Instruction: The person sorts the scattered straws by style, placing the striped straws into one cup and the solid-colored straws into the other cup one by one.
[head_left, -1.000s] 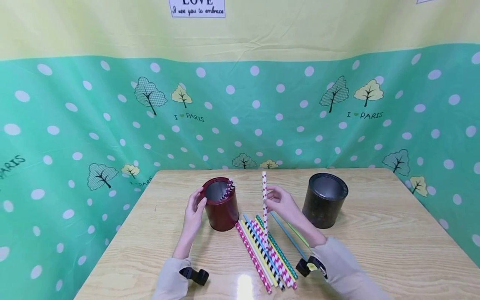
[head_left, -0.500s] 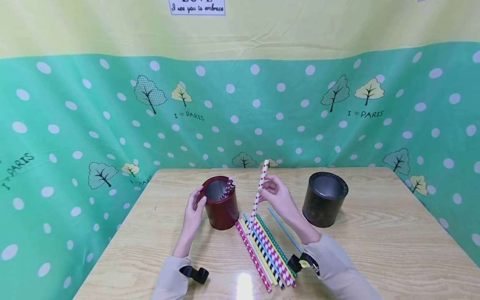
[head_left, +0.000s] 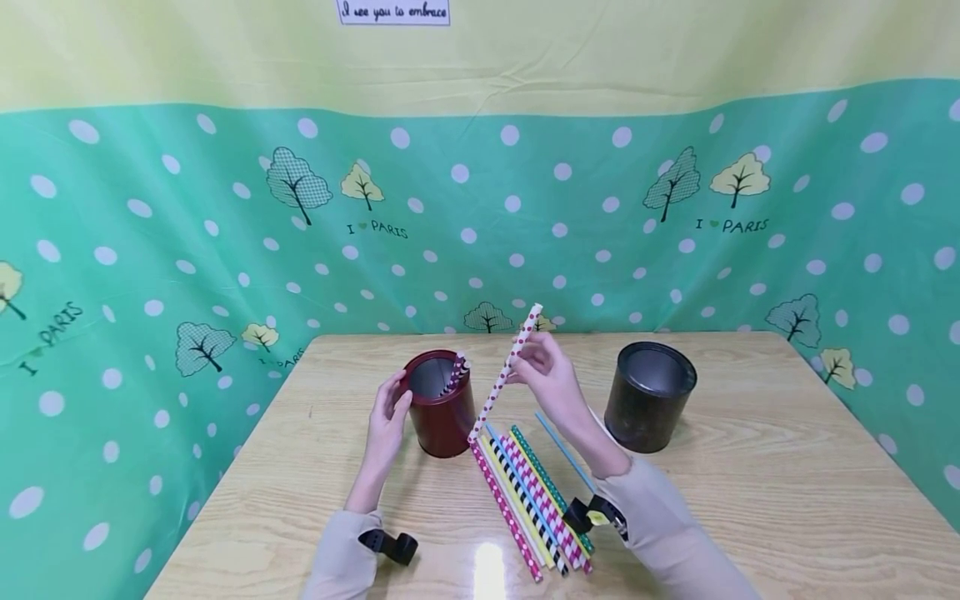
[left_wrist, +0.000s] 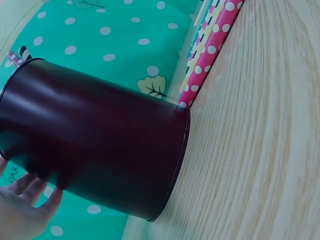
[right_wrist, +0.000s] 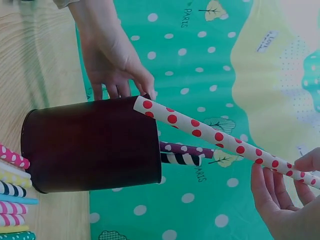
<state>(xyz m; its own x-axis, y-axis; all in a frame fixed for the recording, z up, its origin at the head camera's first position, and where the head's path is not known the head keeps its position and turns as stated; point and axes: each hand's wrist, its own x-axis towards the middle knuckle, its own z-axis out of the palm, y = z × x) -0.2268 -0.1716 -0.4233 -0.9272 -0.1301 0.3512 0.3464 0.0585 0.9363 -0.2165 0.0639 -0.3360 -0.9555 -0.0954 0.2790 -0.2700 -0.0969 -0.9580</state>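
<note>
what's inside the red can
Inside the red can, a purple dotted straw and a black-and-white striped straw show. The can itself hides their lower ends and anything deeper.

Dark red can (head_left: 444, 427): cylindrical, open-topped, upright on the counter (head_left: 750, 458); purple straw (right_wrist: 187, 149) and black-and-white striped straw (right_wrist: 181, 159) project above its rim. Red-dotted white straw (head_left: 497, 392): straight, held aloft, tilted, lower end toward the can.

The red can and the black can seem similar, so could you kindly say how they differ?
The red can holds straws; none show in the black can. The left hand touches the red can; no hand touches the black can. Both stand upright, open-topped.
</note>
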